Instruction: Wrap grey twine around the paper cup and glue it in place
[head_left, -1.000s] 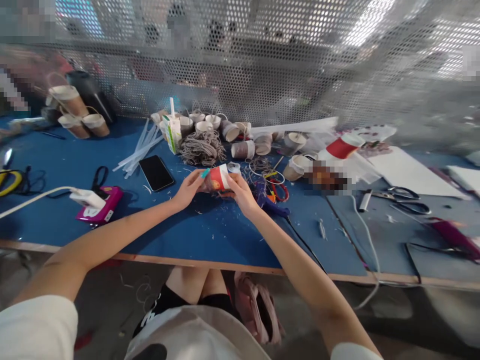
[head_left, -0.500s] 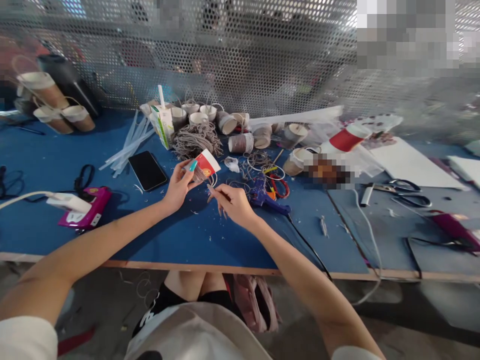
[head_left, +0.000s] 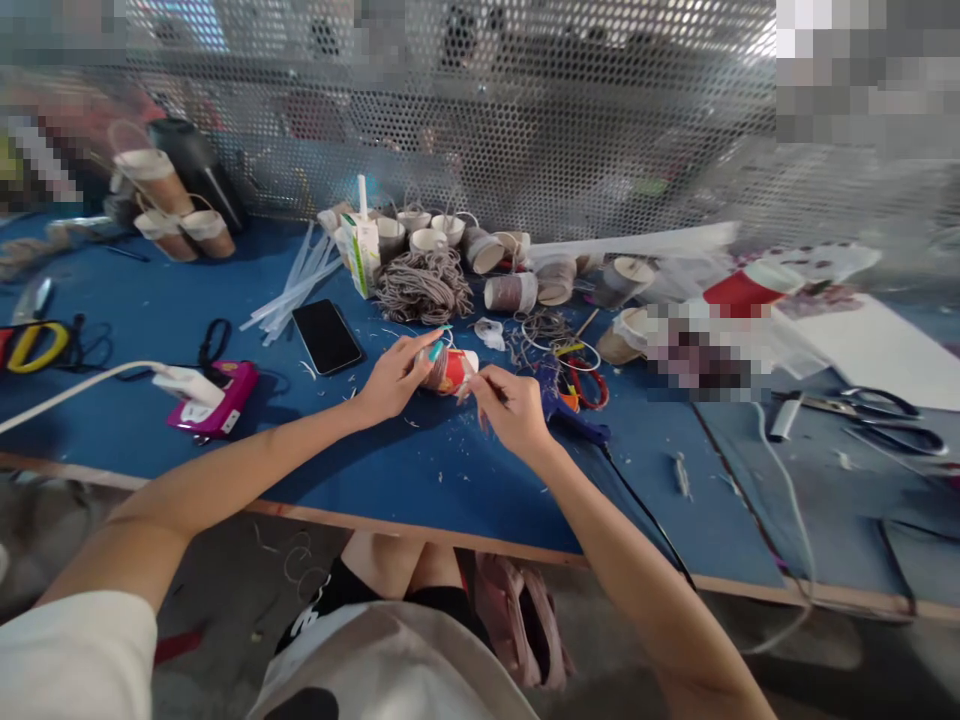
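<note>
the red-and-white paper cup (head_left: 460,368) is between the two hands, lying on its side just above the near middle of the tabletop (head_left: 352,475), its white rim turned toward the right. the left hand (head_left: 396,374) is closed around the cup's left end, where grey-brown cord (head_left: 433,376) seems to be wound; gripping there probably steadies the cup and keeps the cord from slackening, while leaving the rim side free to work on. the right hand (head_left: 516,402) has its thumb and fingertips drawn together beside the rim; whether they pinch the cup, a strand or nothing cannot be told. the sideways tilt likely turns the curved wall toward the person.

a tangled cord bundle (head_left: 425,287) sits just behind the hands, perhaps to be within easy reach. the blue glue gun (head_left: 581,422) lies to the right of the right hand, its black cable (head_left: 649,520) running toward the near edge, a handy spot for picking up. translucent glue sticks (head_left: 289,295) are spread behind the phone (head_left: 327,336), out of the working area. cord-wrapped cups (head_left: 511,293) cluster at the back by the perforated panel (head_left: 480,130), which seems to keep the front free for handling.
</note>
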